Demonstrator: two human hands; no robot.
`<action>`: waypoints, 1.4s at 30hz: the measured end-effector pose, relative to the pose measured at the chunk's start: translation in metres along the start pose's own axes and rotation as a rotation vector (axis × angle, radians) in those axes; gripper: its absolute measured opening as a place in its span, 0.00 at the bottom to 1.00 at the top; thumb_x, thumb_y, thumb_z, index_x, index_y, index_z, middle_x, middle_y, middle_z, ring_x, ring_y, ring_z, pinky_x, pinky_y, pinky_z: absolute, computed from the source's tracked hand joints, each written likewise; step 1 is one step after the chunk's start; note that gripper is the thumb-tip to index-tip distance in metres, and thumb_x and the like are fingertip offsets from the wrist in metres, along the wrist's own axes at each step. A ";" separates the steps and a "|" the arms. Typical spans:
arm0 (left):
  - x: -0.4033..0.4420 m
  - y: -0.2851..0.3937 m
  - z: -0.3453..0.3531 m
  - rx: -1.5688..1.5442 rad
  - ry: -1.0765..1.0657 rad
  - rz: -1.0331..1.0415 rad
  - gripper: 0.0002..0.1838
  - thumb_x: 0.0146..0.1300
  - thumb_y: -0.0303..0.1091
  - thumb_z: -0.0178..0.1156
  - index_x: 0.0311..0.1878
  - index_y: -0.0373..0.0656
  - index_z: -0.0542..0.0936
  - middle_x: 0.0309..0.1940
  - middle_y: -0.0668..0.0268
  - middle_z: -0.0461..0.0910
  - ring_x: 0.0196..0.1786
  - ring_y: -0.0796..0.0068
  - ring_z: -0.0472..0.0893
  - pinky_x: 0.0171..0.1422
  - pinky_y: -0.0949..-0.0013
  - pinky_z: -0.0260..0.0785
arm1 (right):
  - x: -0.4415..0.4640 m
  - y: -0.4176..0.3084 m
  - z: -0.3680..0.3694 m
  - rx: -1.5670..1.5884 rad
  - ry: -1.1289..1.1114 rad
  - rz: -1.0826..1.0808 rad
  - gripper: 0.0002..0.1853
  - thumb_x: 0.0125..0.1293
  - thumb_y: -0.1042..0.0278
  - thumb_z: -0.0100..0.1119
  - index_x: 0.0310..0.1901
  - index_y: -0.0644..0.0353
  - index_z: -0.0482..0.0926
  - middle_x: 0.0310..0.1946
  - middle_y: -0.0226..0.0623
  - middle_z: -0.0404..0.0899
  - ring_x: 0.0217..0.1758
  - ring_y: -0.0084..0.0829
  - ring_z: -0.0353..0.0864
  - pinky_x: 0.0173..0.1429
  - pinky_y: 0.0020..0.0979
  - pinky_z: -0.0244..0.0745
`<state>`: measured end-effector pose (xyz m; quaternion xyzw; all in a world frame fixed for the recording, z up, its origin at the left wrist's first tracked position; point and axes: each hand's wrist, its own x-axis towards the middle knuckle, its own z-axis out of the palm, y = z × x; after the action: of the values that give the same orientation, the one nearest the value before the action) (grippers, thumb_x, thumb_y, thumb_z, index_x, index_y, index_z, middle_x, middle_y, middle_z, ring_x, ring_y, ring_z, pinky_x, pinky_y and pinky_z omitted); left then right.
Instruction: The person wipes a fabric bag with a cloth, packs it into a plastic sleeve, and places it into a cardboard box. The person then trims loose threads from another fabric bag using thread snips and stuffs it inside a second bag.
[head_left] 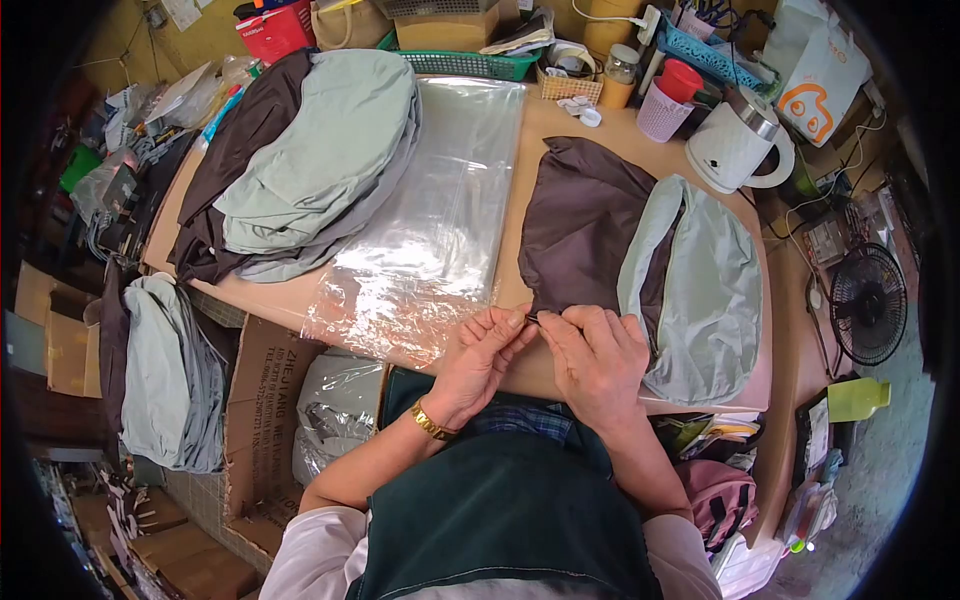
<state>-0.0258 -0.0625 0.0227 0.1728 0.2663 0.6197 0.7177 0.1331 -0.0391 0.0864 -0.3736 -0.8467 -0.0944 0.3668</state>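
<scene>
A folded dark brown cloth (590, 225) lies on the table's right half, with a pale grey-green cloth (705, 300) over its right side; whether they are joined I cannot tell. At the near left corner of the brown cloth, my left hand (488, 350) pinches a small dark bit of its edge. My right hand (597, 358) is closed on the same spot, fingertips almost touching the left ones. The exact shape of that dark bit is hidden by the fingers. A stack of clear plastic bags (430, 200) lies flat just beyond my left hand.
A pile of grey-green cloths (320, 150) covers the table's left side. A white kettle (730, 140), a pink cup (662, 115) and a jar (620, 75) stand at the back right. Below left is an open cardboard box (262, 430); a black fan (868, 303) sits far right.
</scene>
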 end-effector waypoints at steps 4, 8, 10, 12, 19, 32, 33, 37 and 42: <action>-0.002 0.001 0.000 0.035 0.009 -0.020 0.06 0.70 0.28 0.59 0.41 0.33 0.79 0.51 0.60 0.79 0.48 0.77 0.81 0.61 0.74 0.76 | -0.001 0.001 0.003 0.041 -0.003 -0.023 0.12 0.50 0.72 0.65 0.39 0.55 0.83 0.32 0.26 0.75 0.31 0.24 0.76 0.34 0.29 0.62; -0.005 0.005 0.001 0.063 -0.083 -0.022 0.06 0.70 0.27 0.59 0.41 0.33 0.79 0.51 0.60 0.80 0.48 0.77 0.82 0.58 0.75 0.77 | -0.005 0.007 0.006 0.300 -0.059 0.090 0.10 0.53 0.73 0.67 0.38 0.59 0.82 0.34 0.32 0.75 0.32 0.30 0.79 0.33 0.33 0.68; -0.015 0.014 0.014 0.126 -0.036 -0.030 0.06 0.70 0.29 0.59 0.42 0.35 0.79 0.48 0.61 0.81 0.46 0.78 0.82 0.53 0.78 0.76 | -0.005 0.017 0.014 0.333 -0.034 0.242 0.12 0.53 0.72 0.68 0.41 0.60 0.81 0.35 0.35 0.75 0.33 0.34 0.79 0.33 0.35 0.71; -0.023 0.028 -0.002 0.163 -0.036 -0.058 0.06 0.70 0.30 0.59 0.41 0.37 0.79 0.46 0.61 0.82 0.45 0.78 0.82 0.50 0.79 0.75 | -0.014 0.041 0.028 0.223 -0.062 0.397 0.23 0.58 0.61 0.69 0.52 0.62 0.77 0.41 0.43 0.74 0.35 0.45 0.81 0.37 0.41 0.77; -0.013 0.131 -0.064 0.659 0.316 0.663 0.21 0.63 0.27 0.63 0.58 0.40 0.72 0.39 0.67 0.77 0.48 0.77 0.76 0.59 0.74 0.64 | -0.063 0.036 0.002 -0.011 -0.686 0.424 0.30 0.58 0.53 0.68 0.58 0.63 0.76 0.37 0.46 0.76 0.38 0.47 0.81 0.43 0.40 0.76; 0.123 0.068 -0.017 1.201 0.160 0.572 0.42 0.59 0.43 0.68 0.72 0.39 0.61 0.67 0.51 0.62 0.66 0.58 0.66 0.64 0.65 0.63 | 0.102 0.160 0.165 0.106 -0.175 0.538 0.15 0.64 0.61 0.62 0.45 0.64 0.79 0.45 0.52 0.83 0.53 0.50 0.80 0.55 0.43 0.74; 0.137 0.054 -0.022 1.189 0.155 0.626 0.42 0.60 0.44 0.68 0.72 0.36 0.60 0.67 0.49 0.62 0.66 0.58 0.66 0.65 0.65 0.62 | 0.106 0.161 0.166 0.155 -0.467 0.546 0.17 0.64 0.60 0.62 0.46 0.65 0.78 0.45 0.53 0.82 0.53 0.49 0.81 0.56 0.42 0.74; 0.160 0.032 -0.007 1.270 0.227 0.736 0.48 0.60 0.49 0.68 0.71 0.27 0.55 0.67 0.43 0.59 0.68 0.55 0.63 0.68 0.62 0.59 | 0.111 0.151 0.133 0.618 -0.640 0.559 0.18 0.65 0.61 0.63 0.50 0.67 0.78 0.44 0.48 0.83 0.51 0.38 0.82 0.56 0.35 0.74; 0.139 0.028 0.038 0.972 -0.045 0.591 0.10 0.68 0.32 0.62 0.37 0.33 0.81 0.25 0.67 0.80 0.31 0.87 0.74 0.37 0.77 0.70 | 0.096 0.119 0.063 0.963 -0.262 0.568 0.12 0.65 0.66 0.63 0.41 0.68 0.81 0.36 0.35 0.83 0.40 0.25 0.77 0.48 0.30 0.73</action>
<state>-0.0133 0.0821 0.0461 0.5636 0.4459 0.5965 0.3573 0.1386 0.1253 0.0945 -0.3859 -0.6991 0.4510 0.3987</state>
